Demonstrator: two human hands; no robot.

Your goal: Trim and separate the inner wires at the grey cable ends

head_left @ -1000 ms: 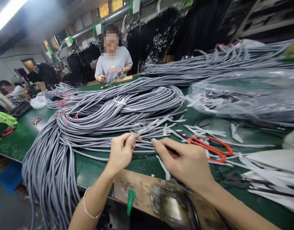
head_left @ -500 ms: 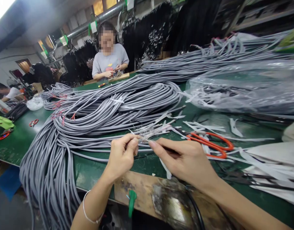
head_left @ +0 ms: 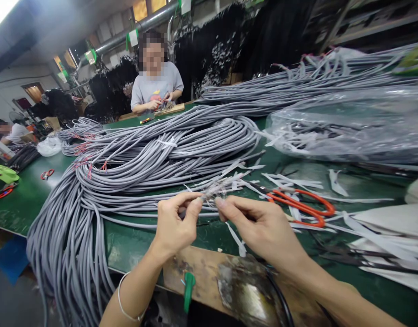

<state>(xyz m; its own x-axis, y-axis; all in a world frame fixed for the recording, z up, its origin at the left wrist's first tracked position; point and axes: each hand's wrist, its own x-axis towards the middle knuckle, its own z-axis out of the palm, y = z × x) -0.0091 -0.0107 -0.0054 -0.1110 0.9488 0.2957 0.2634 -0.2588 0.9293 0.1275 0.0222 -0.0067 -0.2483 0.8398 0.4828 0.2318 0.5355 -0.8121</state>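
The left hand point(head_left: 176, 222) has its thumb and forefinger pinched on what looks like a grey cable end point(head_left: 203, 197), its other fingers curled in; the right hand point(head_left: 266, 227) brings thumb and forefinger together just beside it, at fine pale strands, though whether they grip any is too small to tell. Both hands are held near each other above the front of the green bench point(head_left: 127, 247), probably to steady the end while the right fingertips work close to it. Behind them, grey cables point(head_left: 212, 145) lie looped in bundles, likely to keep their length manageable, with some hanging over the edge. Orange-handled scissors point(head_left: 300, 207) lie among white strips point(head_left: 337, 184), handles beside the right forearm, seemingly for easy reach. A wooden board point(head_left: 178, 268) sits at the near edge, below the hands.
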